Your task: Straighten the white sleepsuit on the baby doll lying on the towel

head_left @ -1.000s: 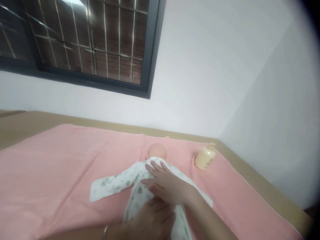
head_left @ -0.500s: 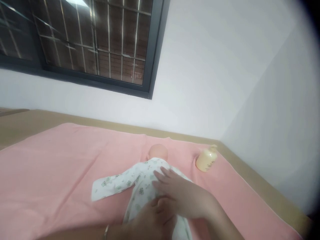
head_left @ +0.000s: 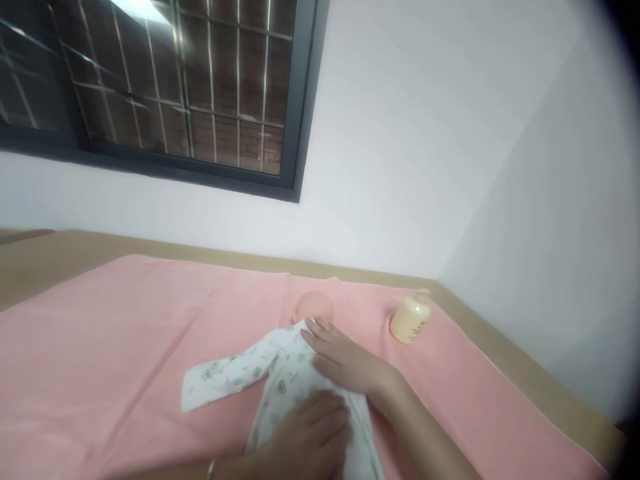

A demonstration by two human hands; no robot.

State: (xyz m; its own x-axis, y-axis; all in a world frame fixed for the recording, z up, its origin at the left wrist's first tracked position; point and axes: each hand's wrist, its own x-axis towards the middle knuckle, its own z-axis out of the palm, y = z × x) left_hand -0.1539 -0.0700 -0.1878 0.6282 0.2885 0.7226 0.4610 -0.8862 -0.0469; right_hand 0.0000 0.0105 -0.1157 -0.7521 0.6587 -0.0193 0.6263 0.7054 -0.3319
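Plainly | bald doll [head_left: 314, 305], white green-printed outfit [head_left: 225, 377] | right grip [head_left: 345, 360] spread flat | left grip [head_left: 313, 430]: can't tell

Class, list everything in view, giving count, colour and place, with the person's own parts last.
Window: 1, dark frame, upper left
Bars: several, metallic, seen through the window
Walls: two faces visible, white and greyish, behind and right
Surface: 1, tan, under the cloth
Cloth: 1, pink, spread out
Doll: 1, bald pinkish head, centre
Garment: 1, white with greenish print, on the doll
Pump bottle: 1, cream, right of doll
Bracelet: 1, pale, left wrist
Left hand: 1, blurred, over lower garment
Right hand: 1, at upper garment
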